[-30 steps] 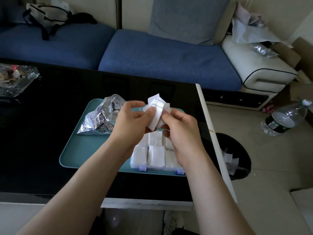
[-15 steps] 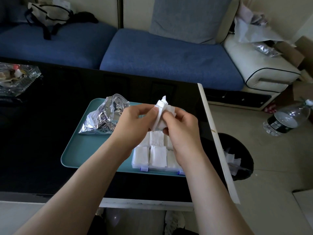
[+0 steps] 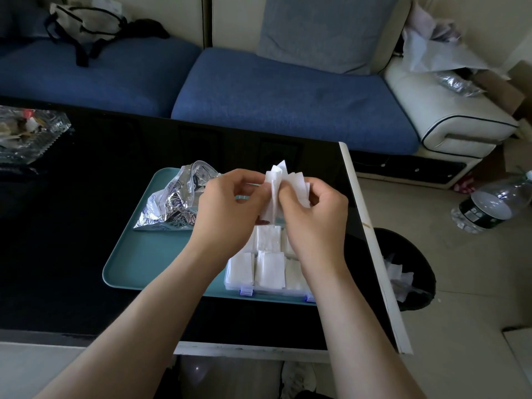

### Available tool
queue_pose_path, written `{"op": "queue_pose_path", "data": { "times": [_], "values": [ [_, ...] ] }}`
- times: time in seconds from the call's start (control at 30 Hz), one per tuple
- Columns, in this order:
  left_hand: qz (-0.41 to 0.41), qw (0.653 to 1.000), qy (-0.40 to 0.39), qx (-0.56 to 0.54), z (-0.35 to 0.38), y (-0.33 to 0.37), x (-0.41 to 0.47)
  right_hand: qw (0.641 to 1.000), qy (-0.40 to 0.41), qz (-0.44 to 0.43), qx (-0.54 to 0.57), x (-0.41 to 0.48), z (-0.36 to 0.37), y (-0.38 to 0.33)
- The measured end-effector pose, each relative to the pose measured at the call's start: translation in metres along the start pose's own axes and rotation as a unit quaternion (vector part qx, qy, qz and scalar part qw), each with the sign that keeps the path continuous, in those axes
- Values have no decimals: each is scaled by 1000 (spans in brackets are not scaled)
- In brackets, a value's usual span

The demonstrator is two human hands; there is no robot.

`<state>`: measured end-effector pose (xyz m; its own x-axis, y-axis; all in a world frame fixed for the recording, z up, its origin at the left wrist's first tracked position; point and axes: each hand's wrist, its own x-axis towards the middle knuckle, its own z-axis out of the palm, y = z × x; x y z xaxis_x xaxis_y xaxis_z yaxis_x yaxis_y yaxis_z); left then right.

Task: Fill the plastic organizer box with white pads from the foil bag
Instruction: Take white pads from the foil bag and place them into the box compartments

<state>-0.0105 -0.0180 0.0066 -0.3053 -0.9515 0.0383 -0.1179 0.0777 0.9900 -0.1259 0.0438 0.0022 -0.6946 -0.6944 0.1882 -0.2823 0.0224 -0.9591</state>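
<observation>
**Both hands pinched a bunch of pads above the box**

A fanned bunch of white pads (image 3: 298,185) was held in the air, above the far end of the box (image 3: 276,289) and not touching it. The left hand (image 3: 227,217) pinched the bunch's left edge, its fingers (image 3: 244,180) curled round the front pad, which hung edge-on. The right hand (image 3: 316,226) clamped the rest from the other side, fingers bent in and thumb pressed against the paper. The two hands almost met at the bunch.

The box, clear plastic with blue latches on its near wall, sat on the right part of a teal tray (image 3: 149,254). White stacks (image 3: 269,269) filled the compartments that showed, in two rows; the far end of the box was hidden behind the hands, so how full it was there could not be told.

The foil bag (image 3: 172,203) lay crumpled on the tray's far left corner, mouth gaping, just beside the left hand.

The tray rested on a black tabletop (image 3: 72,240) near its right edge. A glass dish (image 3: 26,136) stood at the far left of the tabletop, well apart from the tray. Beyond ran a blue sofa (image 3: 288,105) with a grey cushion (image 3: 322,30) and a tote (image 3: 83,24). On the floor to the right stood a black bin (image 3: 426,254) holding white scraps, and a plastic bottle (image 3: 489,208) lay farther off.
</observation>
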Motion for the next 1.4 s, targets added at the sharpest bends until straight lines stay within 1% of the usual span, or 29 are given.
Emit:
{"op": "queue_pose_path", "data": {
  "times": [0.17,0.23,0.37,0.47,0.57,0.63,0.73,0.83,0.93,1.03,1.2,1.33,1.4],
  "values": [
    [-19,997,-69,-40,0,2,2,1000,-18,-10,-20,0,1,2],
    [-31,996,-69,-42,1,1,3,999,-10,-18,-27,1,1,2],
    [-60,994,-59,-76,4,1,6,997,34,-41,-52,4,0,3],
    [-101,987,-38,-121,7,0,9,996,60,-40,-50,7,-2,4],
    [-133,983,14,-127,6,-1,12,996,80,-30,-29,10,-7,6],
    [-140,981,47,-127,5,-2,15,996,84,-27,-12,13,-9,6],
    [-128,983,48,-122,4,-4,15,997,59,-40,0,14,-13,5],
    [-118,986,3,-118,4,-5,14,999,20,-38,5,13,-15,4],
    [-127,980,-33,-147,7,-2,12,999,-27,11,28,12,-15,3],
    [-141,975,-41,-168,9,1,11,995,-67,60,48,12,-15,4],
    [-158,962,-60,-214,7,0,13,988,-86,112,69,13,-16,6],
    [-168,948,-68,-260,5,4,12,988,-90,106,64,12,-15,6],
    [-157,955,-77,-240,5,4,12,990,-92,95,53,12,-13,6]
  ]
}}
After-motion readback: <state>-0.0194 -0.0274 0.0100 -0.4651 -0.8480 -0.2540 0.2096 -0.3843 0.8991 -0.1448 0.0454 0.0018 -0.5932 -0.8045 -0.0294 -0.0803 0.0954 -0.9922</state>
